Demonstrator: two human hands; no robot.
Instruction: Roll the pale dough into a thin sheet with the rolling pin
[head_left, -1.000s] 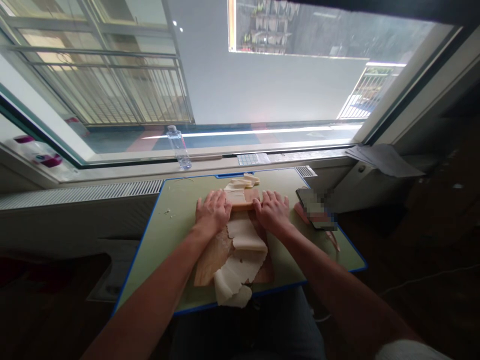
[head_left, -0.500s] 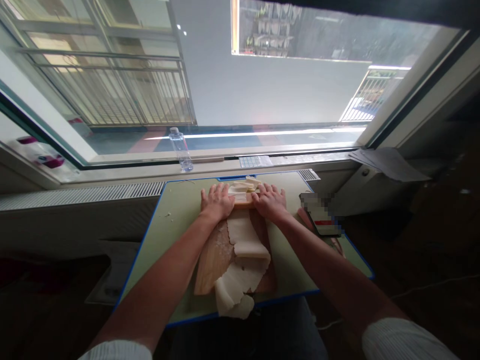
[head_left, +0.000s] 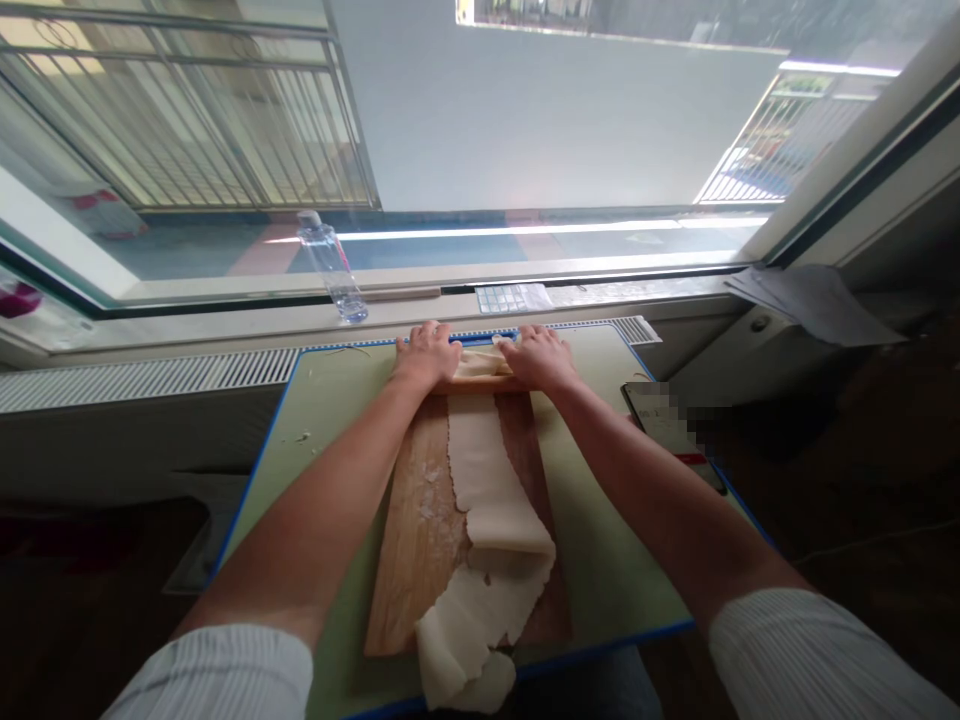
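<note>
A wooden rolling pin (head_left: pixel 486 384) lies across a long strip of pale dough (head_left: pixel 491 470) near the far end of a wooden board (head_left: pixel 409 560). My left hand (head_left: pixel 427 358) is closed over the pin's left end, fingers pointing toward the window. On the right end, my right hand (head_left: pixel 541 358) is closed in the same way, palm down. Past the pin, some dough lies bunched between my hands. The near part of the strip is folded and hangs over the board's front edge. Its edges are ragged, and white flour marks the board's left side.
A green table (head_left: pixel 600 540) with a blue rim carries the board. A phone (head_left: pixel 667 430), partly blurred out, lies at the right edge. On the sill stand a clear bottle (head_left: pixel 334 270) and a keypad-like white object (head_left: pixel 514 298). Papers (head_left: pixel 810 300) lie at the right.
My hands and the rolling pin have moved forward along the dough, toward the table's far edge. More flattened strip shows behind the pin. The camera has tilted down.
</note>
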